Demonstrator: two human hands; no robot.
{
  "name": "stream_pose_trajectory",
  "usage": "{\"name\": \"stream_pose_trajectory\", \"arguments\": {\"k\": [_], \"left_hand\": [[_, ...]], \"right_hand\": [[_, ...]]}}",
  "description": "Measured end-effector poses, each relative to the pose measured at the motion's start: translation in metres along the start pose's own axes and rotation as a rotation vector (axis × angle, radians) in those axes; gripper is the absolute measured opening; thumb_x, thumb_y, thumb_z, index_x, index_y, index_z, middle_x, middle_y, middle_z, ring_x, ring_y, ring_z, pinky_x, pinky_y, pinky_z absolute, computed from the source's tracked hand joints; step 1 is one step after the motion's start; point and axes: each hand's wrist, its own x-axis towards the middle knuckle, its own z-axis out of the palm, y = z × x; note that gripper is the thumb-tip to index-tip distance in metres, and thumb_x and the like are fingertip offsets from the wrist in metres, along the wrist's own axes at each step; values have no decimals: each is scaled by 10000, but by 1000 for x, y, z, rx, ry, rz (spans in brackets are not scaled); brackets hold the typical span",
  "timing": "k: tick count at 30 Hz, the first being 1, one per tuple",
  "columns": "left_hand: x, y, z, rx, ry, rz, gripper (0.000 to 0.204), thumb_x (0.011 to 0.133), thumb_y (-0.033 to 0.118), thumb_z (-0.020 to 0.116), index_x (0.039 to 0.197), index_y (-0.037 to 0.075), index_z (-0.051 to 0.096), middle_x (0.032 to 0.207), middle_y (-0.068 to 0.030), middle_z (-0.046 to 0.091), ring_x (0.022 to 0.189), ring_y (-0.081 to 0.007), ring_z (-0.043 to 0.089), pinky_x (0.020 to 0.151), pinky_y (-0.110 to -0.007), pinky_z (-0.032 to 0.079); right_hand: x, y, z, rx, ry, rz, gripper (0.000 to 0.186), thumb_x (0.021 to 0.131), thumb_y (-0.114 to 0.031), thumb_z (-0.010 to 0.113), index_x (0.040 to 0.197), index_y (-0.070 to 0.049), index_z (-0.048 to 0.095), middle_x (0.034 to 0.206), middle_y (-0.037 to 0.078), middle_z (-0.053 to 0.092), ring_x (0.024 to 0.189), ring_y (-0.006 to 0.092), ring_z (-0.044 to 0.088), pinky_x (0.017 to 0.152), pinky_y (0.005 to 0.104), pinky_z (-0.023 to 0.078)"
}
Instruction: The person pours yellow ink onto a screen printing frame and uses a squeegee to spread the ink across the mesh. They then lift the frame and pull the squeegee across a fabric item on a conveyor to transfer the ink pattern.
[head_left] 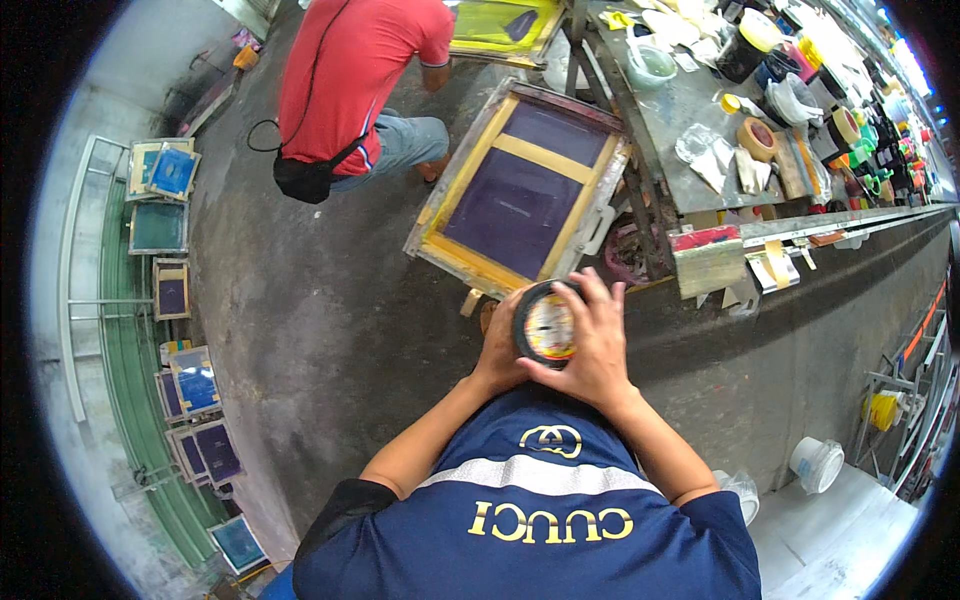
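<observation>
My left hand (497, 350) and my right hand (592, 345) both grip a round black tape roll (528, 325) at chest height, with a pale, multicoloured label over its middle. The right hand's fingers lie across the roll's right side; the left hand's fingers are partly hidden behind it. Just beyond my hands a wood-and-metal framed screen (505, 205) leans at an angle, its dark purple mesh crossed by a tan strip, its edges lined with yellowish tape.
A person in a red shirt (355, 70) bends by a yellow screen (495, 25). A cluttered metal bench (700, 190) holds tape rolls, tubs and bottles at the upper right. Several screens (215, 450) lean along the left wall. White buckets (815, 460) are at the lower right.
</observation>
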Motion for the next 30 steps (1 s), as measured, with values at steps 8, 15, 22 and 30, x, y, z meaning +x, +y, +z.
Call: {"name": "stream_pose_trajectory", "arguments": {"k": [8,15,22,30], "left_hand": [[21,-39,-97,-26,8,13,1205,579,244,1012,1531,33,303,1487,-183,483,1380,-329,494,1185,-445,377],[49,-50,-176,278,85,283,1171,605,290,1005,1514,38,311,1491,-175,466,1371,-350,491,1167,-458,390],[79,-40,-229,593,3,549,955,726,342,900,1497,122,383,1470,-182,496,1376,-393,487,1174,-619,301],[109,-20,-250,672,-119,618,884,710,349,879,1462,127,470,1404,-179,528,1314,-386,524,1165,-626,319]], "right_hand": [[10,-3,23,966,588,487,973,911,-687,609,1539,10,351,1510,197,480,1408,327,472,1191,453,343],[0,-17,60,1723,734,767,848,1002,-698,395,1461,10,481,1369,236,605,1231,349,619,1064,462,516],[2,-29,136,2062,683,1093,923,914,-803,445,1386,-16,533,1260,263,645,1150,420,651,977,533,560],[19,-19,145,2155,677,983,948,919,-814,421,1364,15,534,1247,254,639,1116,378,663,935,492,587]]}}
